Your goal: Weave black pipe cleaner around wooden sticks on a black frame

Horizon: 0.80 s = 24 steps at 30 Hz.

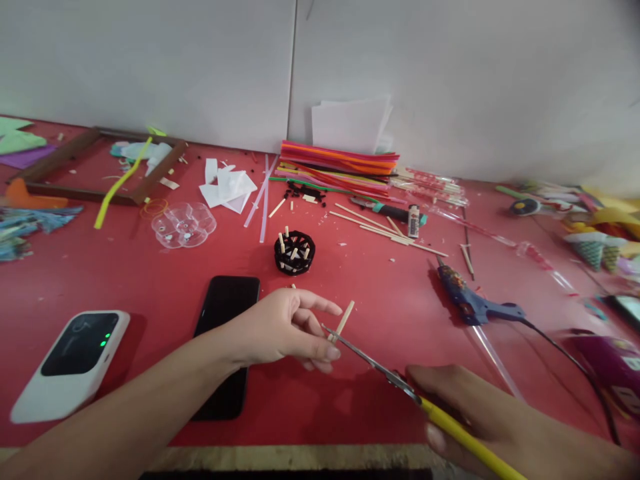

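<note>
Left hand (285, 330) pinches a short wooden stick (344, 320) just above the red surface (380, 287). Right hand (480, 413) is closed around yellow-handled scissors (380, 367), whose blades meet the stick. Nearby: black phone (227, 313), white device (75, 360), stick-studded black ring (295, 252), blue glue gun (475, 303). Labels are too blurred to read.

Bright, even light; soft shadows, edges bowed and slightly blurred.

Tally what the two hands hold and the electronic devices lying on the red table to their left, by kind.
scissors: 1, in the right hand
wooden stick: 1, in the left hand
black phone: 1
white device with green lights: 1
Total: 4
</note>
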Motion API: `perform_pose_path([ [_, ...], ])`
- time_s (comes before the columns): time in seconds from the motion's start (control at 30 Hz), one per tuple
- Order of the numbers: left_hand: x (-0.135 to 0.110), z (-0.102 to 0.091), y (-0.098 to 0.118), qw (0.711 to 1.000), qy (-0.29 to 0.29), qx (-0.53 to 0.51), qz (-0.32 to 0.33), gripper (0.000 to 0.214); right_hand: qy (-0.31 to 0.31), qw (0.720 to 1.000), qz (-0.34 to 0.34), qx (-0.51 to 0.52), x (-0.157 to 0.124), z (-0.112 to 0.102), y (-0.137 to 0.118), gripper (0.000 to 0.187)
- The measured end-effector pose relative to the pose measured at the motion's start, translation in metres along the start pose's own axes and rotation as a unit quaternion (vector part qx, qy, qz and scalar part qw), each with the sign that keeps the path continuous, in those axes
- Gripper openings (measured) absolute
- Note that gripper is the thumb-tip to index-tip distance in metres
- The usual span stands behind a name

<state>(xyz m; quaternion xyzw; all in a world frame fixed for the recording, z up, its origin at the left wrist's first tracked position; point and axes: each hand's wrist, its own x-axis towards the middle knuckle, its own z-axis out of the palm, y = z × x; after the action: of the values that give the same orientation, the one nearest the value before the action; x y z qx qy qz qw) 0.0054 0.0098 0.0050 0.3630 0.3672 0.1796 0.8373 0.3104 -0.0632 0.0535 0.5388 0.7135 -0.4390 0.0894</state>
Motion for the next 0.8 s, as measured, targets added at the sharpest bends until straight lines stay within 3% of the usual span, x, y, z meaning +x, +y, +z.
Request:
perform_pose_path([
  [0.2,0.001,-0.002,0.0,1.0,0.006,0.004,-0.014,0.064,-0.028,0.999,0.011,-0.021,0.008,-0.007,-0.005,0.041],
  [0.4,0.003,-0.001,-0.002,1.0,-0.005,0.001,-0.018,0.045,-0.055,0.998,0.005,-0.008,0.004,-0.01,-0.001,0.037],
  [0.8,0.003,0.002,0.002,1.0,0.007,-0.01,-0.013,0.033,-0.066,0.998,0.023,-0.008,0.009,-0.02,-0.022,0.055],
])
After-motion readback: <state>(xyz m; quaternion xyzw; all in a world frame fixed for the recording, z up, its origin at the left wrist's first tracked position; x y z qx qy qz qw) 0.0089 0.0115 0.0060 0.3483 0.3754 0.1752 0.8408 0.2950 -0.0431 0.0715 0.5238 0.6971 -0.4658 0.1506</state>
